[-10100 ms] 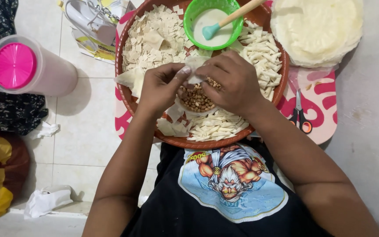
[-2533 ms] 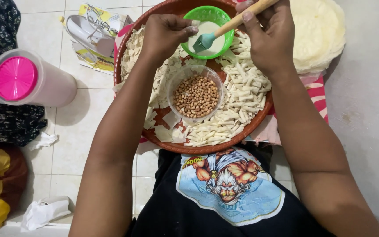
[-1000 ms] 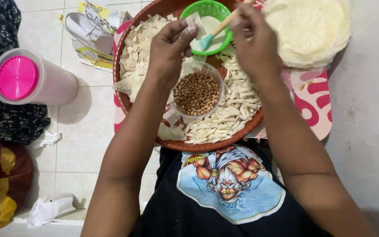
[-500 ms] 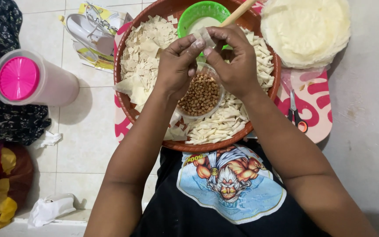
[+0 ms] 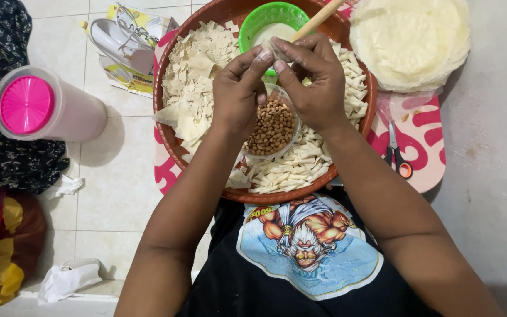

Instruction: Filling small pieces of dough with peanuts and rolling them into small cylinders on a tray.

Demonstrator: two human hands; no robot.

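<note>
Both hands pinch small wrapper piece [image 5: 272, 51] at upper centre: left hand [image 5: 239, 94], right hand [image 5: 315, 82]. Keep over peanut bowl [image 5: 272, 124], fold tight, edges sealed.

The small pale wrapper piece [image 5: 272, 48] pinched between the fingertips [image 5: 263, 57] of the left hand [image 5: 239, 94] and the right hand [image 5: 312, 79] is mostly covered by them; its shape and any filling cannot be told. Under both palms, part of the clear cup of peanuts [image 5: 271, 126] is hidden. Just behind the fingers, the wooden handle [image 5: 318, 19] leaves the top edge, and its lower end is hidden. The brown tray [image 5: 347, 158] is also cut at the top.
</note>
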